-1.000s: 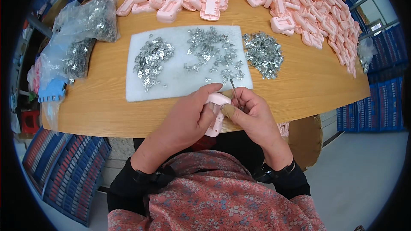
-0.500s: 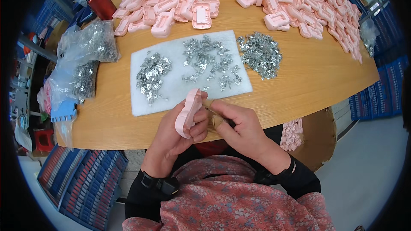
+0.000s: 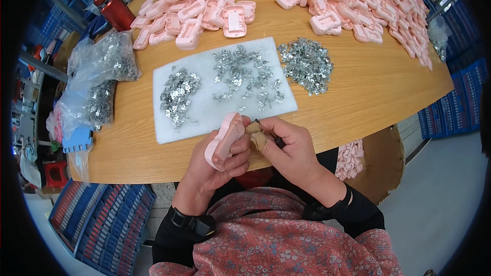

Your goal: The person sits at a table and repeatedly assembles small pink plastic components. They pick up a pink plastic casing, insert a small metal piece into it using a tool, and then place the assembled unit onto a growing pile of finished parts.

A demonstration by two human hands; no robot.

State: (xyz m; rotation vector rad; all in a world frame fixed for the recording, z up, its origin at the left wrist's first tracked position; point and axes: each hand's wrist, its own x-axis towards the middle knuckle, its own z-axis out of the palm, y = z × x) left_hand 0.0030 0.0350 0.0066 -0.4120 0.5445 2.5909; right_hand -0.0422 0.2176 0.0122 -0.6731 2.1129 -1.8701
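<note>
My left hand (image 3: 207, 166) is closed round a pink plastic housing (image 3: 224, 142), held tilted on its edge above the table's near side. My right hand (image 3: 291, 148) is closed beside it, thumb and forefinger pinched, tan coverings on their tips. Between these fingers is a thin dark tool (image 3: 279, 142), mostly hidden; its kind does not show. The right fingertips are close to the housing's right side, by the left fingers. Just beyond the hands lies a white padded mat (image 3: 204, 102) with small metal pieces (image 3: 180, 92) in loose heaps.
Another heap of metal pieces (image 3: 307, 65) lies right of the mat. Many pink housings (image 3: 353, 5) cover the table's far side. Clear bags of metal parts (image 3: 105, 66) and a red flask (image 3: 113, 10) stand left. A box of pink parts (image 3: 381, 166) sits below the right edge.
The housing in my left hand has tipped, showing more of its inner side. My right fingers have shifted slightly upward beside it. The whole view has moved a little.
</note>
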